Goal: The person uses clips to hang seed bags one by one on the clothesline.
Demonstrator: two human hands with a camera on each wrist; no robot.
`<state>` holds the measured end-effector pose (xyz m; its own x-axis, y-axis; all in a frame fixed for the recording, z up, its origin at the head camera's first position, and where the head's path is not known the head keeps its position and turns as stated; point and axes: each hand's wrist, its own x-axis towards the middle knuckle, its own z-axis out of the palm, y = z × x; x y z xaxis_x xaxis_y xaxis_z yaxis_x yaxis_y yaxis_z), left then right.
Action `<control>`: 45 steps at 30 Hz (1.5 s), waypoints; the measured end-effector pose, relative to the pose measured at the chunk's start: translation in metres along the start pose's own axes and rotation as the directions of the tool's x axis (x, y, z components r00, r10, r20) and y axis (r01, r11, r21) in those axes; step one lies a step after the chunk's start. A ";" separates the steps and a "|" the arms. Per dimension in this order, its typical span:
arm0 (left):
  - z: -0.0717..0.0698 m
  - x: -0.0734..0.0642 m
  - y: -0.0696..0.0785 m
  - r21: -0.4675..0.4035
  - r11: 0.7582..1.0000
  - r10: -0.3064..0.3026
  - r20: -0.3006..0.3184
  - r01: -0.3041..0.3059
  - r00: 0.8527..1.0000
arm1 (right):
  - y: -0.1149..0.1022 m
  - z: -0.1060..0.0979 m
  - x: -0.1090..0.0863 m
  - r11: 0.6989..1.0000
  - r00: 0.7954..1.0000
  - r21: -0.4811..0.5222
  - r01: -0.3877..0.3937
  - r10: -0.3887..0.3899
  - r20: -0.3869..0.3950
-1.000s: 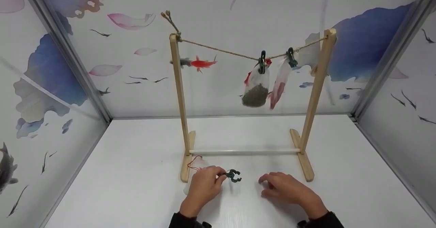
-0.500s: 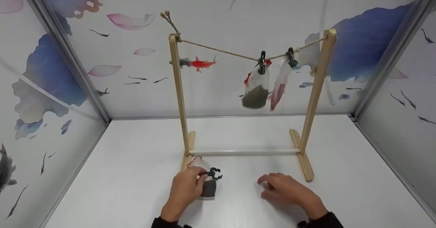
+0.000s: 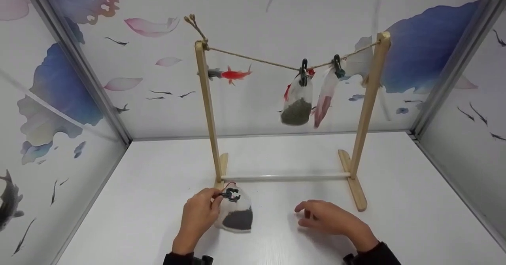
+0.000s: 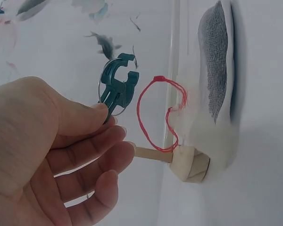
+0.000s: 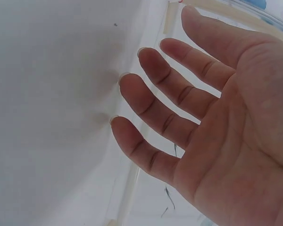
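My left hand pinches a dark green spring clip by its handles between thumb and forefinger, its hooked jaws pointing away from the hand. Under and just right of the clip, a sheer white drawstring pouch lies on the table, dark filling gathered in its lower part. Its red drawstring loops out from the neck in the left wrist view, near the clip. My right hand rests low over the table to the right, fingers loosely bent, with nothing in them, as its palm shows in the right wrist view.
Ahead stands a wooden rack with a left post, a right post and a white crossbar. From its sagging rope hang a dark-filled pouch and a reddish pouch, both clipped. Printed panels enclose the table.
My left hand has moved left and slightly away from me with the clip, uncovering the pouch on the table. The right hand has barely moved.
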<state>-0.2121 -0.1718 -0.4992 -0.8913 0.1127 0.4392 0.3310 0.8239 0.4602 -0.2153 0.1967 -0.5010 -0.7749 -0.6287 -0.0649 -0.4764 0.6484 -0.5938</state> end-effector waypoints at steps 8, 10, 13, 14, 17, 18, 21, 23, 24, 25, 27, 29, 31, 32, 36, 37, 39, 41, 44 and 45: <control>-0.009 0.000 -0.015 0.014 1.000 -0.025 -0.049 0.026 0.998 | -0.019 -0.002 0.034 0.999 1.000 -0.028 0.020 -0.021 -0.018; -0.012 -0.001 -0.018 0.020 0.999 -0.040 -0.065 0.041 0.997 | -0.024 -0.001 0.045 0.999 0.999 -0.033 0.034 -0.035 -0.032; -0.016 0.000 -0.021 0.022 0.997 -0.066 -0.078 0.068 0.995 | -0.031 0.001 0.063 0.999 0.997 -0.015 0.044 -0.045 -0.056; -0.016 0.000 -0.021 0.017 0.997 -0.075 -0.076 0.077 0.994 | -0.034 0.003 0.069 0.999 0.997 -0.004 0.045 -0.045 -0.066; -0.018 0.001 -0.022 0.008 0.995 -0.098 -0.063 0.099 0.993 | -0.041 0.009 0.090 0.999 0.993 0.026 0.042 -0.039 -0.109; -0.018 0.002 -0.022 0.006 0.995 -0.103 -0.060 0.104 0.993 | -0.044 0.011 0.097 0.999 0.991 0.033 0.035 -0.031 -0.127; -0.018 0.002 -0.022 0.006 0.993 -0.119 -0.049 0.119 0.992 | -0.050 0.022 0.117 0.998 0.986 0.069 -0.004 0.015 -0.164; -0.017 0.002 -0.022 0.007 0.992 -0.128 -0.040 0.129 0.991 | -0.053 0.030 0.126 0.995 0.983 0.093 -0.047 0.063 -0.172; -0.016 0.002 -0.022 0.007 0.991 -0.132 -0.036 0.133 0.991 | -0.054 0.034 0.130 0.993 0.981 0.101 -0.064 0.081 -0.177; -0.016 0.002 -0.022 0.006 0.991 -0.137 -0.031 0.137 0.990 | -0.054 0.038 0.132 0.990 0.979 0.115 -0.076 0.096 -0.182; -0.016 0.002 -0.022 0.006 0.990 -0.142 -0.023 0.142 0.990 | -0.054 0.044 0.136 0.986 0.974 0.136 -0.092 0.117 -0.195; -0.016 0.002 -0.022 0.006 0.989 -0.146 -0.017 0.146 0.989 | -0.054 0.047 0.138 0.981 0.969 0.164 -0.105 0.138 -0.203; -0.016 0.002 -0.022 0.004 0.990 -0.143 -0.015 0.143 0.990 | -0.056 0.047 0.140 0.972 0.966 0.195 -0.135 0.173 -0.195; -0.017 0.002 -0.022 0.004 0.990 -0.141 -0.015 0.141 0.990 | -0.058 0.046 0.140 0.967 0.964 0.206 -0.148 0.188 -0.188; -0.018 0.002 -0.022 0.003 0.991 -0.134 -0.021 0.134 0.991 | -0.064 0.046 0.144 0.954 0.956 0.229 -0.196 0.238 -0.173; -0.018 0.002 -0.022 0.003 0.991 -0.137 -0.021 0.137 0.990 | -0.065 0.048 0.144 0.952 0.953 0.230 -0.201 0.244 -0.178; -0.018 0.001 -0.022 0.006 0.990 -0.138 -0.022 0.138 0.990 | -0.065 0.051 0.145 0.947 0.946 0.235 -0.220 0.266 -0.186; -0.017 0.000 -0.022 0.010 0.990 -0.143 -0.022 0.143 0.989 | -0.065 0.053 0.145 0.941 0.938 0.238 -0.241 0.289 -0.192; -0.015 0.000 -0.022 0.012 0.991 -0.132 -0.024 0.132 0.991 | -0.065 0.055 0.145 0.935 0.933 0.241 -0.259 0.307 -0.189; -0.015 0.000 -0.022 0.010 0.991 -0.135 -0.022 0.135 0.991 | -0.065 0.055 0.146 0.936 0.934 0.238 -0.259 0.305 -0.185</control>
<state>-0.2150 -0.1983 -0.4976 -0.9208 -0.0118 0.3899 0.2041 0.8373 0.5073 -0.2745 0.0394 -0.5158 -0.9462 -0.3098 -0.0935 -0.1465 0.6678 -0.7298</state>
